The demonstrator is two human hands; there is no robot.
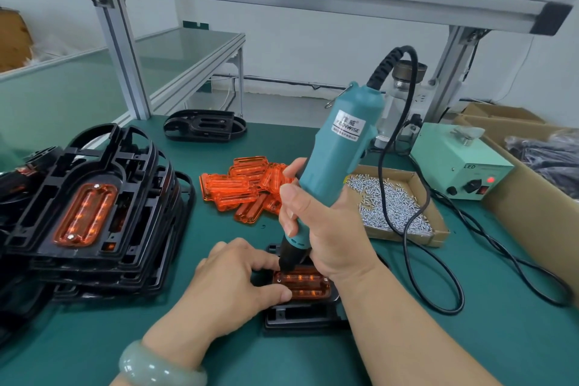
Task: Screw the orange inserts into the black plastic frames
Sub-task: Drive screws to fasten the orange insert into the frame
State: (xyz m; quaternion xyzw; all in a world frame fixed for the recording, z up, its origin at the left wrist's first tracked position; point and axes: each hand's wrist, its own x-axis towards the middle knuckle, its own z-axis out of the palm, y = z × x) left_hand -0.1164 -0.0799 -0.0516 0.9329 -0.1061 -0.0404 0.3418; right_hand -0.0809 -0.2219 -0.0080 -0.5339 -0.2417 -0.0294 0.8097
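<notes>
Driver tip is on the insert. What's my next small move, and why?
Probably press straight down and run the screwdriver, gripped in the right hand, to seat a screw at this end. Its tip sits at the left end of the orange insert, a screw head shows at the right end, and the left hand steadies the insert on the black frame.

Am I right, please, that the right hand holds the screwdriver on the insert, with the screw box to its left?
No: in the head view the screw box lies right of the screwdriver, which the right hand holds on the insert.
</notes>
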